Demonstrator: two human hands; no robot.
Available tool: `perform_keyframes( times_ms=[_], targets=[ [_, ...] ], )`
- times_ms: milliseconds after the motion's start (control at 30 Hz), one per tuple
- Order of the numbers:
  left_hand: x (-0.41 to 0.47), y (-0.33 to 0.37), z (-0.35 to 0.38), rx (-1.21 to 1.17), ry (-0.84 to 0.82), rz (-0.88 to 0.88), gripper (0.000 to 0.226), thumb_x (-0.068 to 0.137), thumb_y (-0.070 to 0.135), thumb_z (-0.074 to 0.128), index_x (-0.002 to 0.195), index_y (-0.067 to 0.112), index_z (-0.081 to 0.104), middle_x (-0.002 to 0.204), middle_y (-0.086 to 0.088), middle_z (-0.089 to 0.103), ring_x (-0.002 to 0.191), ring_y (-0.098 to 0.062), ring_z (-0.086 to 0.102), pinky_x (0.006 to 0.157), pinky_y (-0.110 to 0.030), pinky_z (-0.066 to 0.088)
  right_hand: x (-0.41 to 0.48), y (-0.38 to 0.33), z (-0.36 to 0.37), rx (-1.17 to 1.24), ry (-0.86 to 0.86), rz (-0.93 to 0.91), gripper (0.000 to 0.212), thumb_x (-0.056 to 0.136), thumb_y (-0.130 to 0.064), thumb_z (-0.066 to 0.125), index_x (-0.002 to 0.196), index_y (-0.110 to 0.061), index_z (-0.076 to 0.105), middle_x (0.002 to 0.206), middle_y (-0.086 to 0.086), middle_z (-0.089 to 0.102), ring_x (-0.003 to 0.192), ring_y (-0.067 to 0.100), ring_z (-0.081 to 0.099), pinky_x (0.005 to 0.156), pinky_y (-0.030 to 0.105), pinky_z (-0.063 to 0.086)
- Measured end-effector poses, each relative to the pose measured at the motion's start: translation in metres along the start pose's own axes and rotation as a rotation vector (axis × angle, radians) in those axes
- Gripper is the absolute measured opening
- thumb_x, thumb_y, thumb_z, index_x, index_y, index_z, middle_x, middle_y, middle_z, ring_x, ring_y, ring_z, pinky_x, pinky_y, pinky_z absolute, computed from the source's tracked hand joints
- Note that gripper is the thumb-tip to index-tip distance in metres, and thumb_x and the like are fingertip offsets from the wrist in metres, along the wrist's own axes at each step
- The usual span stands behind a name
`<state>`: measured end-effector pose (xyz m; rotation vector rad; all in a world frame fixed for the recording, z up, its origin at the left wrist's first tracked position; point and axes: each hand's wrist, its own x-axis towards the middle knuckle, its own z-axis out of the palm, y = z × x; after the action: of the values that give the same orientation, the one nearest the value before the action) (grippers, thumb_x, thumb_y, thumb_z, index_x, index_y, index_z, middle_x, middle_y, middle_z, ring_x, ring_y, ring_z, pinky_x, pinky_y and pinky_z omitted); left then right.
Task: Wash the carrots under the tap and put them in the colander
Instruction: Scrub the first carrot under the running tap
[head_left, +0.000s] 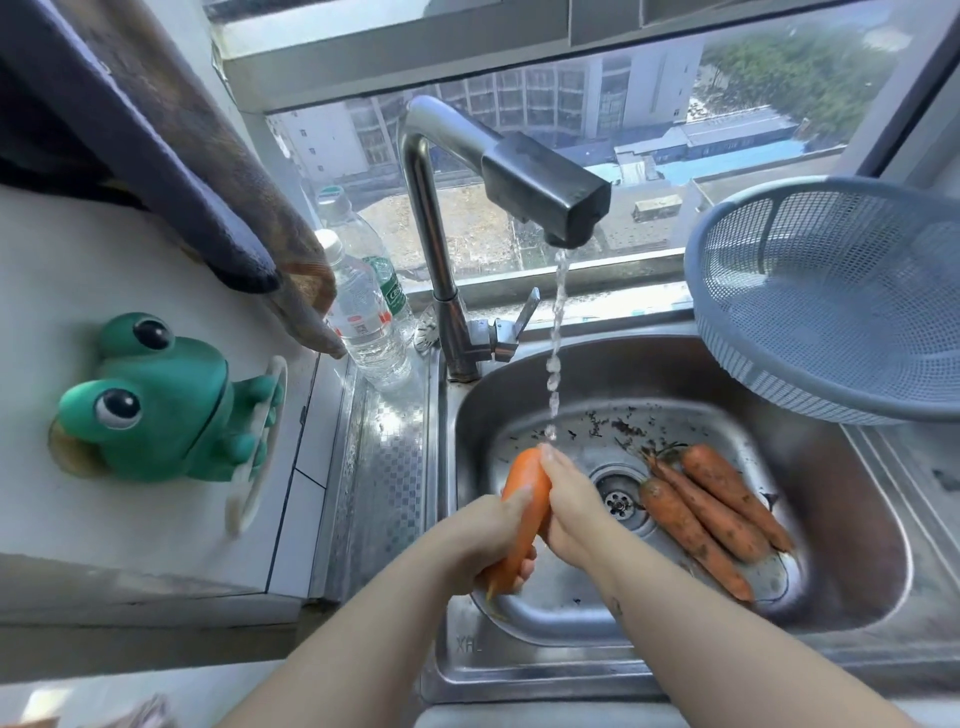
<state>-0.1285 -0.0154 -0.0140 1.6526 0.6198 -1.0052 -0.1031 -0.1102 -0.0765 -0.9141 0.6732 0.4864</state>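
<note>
Water runs from the steel tap (550, 200) into the sink (841, 525). Under the stream I hold a clean orange carrot (527, 483), thick end up. My left hand (488, 535) grips its lower half. My right hand (569, 501) lies along its right side with the fingers straight, and the water lands on the fingertips. Three muddy carrots (711, 506) lie side by side on the sink floor, right of the drain (618, 501). The blue-grey colander (831, 296) sits tilted at the sink's back right corner with nothing visible inside it.
Two clear plastic water bottles (366, 312) stand left of the tap's base. A green frog holder (161, 402) is stuck to the white wall on the left, with cloths (171, 150) hanging above it. Specks of dirt lie on the sink floor behind the drain.
</note>
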Motion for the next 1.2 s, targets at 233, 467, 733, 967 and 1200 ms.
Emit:
perform_keyframes(
  times_ms=[233,467,733,967,1200],
  targets=[
    [-0.005,0.002,-0.013,-0.261,-0.138,-0.092,0.053,0.099,0.053,0.035,0.111,0.005,0.052,0.062,-0.004,0.055,0.042,-0.008,0.048,0.037,-0.018,0.042,-0.008,-0.02,-0.026,0.108,-0.343,0.062,0.047,0.095,0.002,0.046,0.133,-0.023,0.04,0.124,0.017,0.051,0.096,0.028,0.06,0.087,0.04,0.052],
    [-0.007,0.004,-0.007,-0.212,-0.122,-0.039,0.049,0.099,0.05,0.037,0.107,0.004,0.052,0.066,-0.004,0.054,0.047,-0.009,0.05,0.041,-0.018,0.044,-0.003,-0.02,-0.017,-0.036,-0.184,-0.024,0.039,0.097,-0.014,0.052,0.136,-0.013,0.046,0.114,0.015,0.06,0.085,0.024,0.064,0.067,0.033,0.056],
    [-0.006,0.007,-0.007,-0.269,-0.156,-0.072,0.051,0.099,0.052,0.036,0.112,0.006,0.053,0.065,-0.004,0.055,0.046,-0.009,0.049,0.039,-0.018,0.043,-0.008,-0.025,-0.017,-0.081,-0.175,-0.042,0.024,0.097,-0.011,0.051,0.12,-0.017,0.055,0.107,0.017,0.062,0.086,0.029,0.064,0.071,0.037,0.058],
    [-0.004,0.008,-0.011,-0.177,-0.147,-0.033,0.052,0.099,0.052,0.037,0.106,0.003,0.053,0.065,-0.004,0.056,0.047,-0.009,0.05,0.042,-0.019,0.044,-0.011,-0.02,-0.018,-0.032,-0.191,-0.062,0.035,0.1,-0.015,0.045,0.134,-0.021,0.04,0.124,0.016,0.051,0.093,0.024,0.061,0.066,0.032,0.057],
    [-0.004,0.007,0.002,-0.078,-0.114,0.009,0.051,0.099,0.05,0.037,0.109,0.002,0.052,0.069,-0.006,0.054,0.048,-0.011,0.05,0.044,-0.021,0.045,-0.01,-0.02,-0.013,-0.247,-0.088,-0.093,0.034,0.102,-0.024,0.043,0.135,-0.016,0.04,0.109,0.01,0.055,0.084,0.02,0.059,0.063,0.031,0.053]
  ],
)
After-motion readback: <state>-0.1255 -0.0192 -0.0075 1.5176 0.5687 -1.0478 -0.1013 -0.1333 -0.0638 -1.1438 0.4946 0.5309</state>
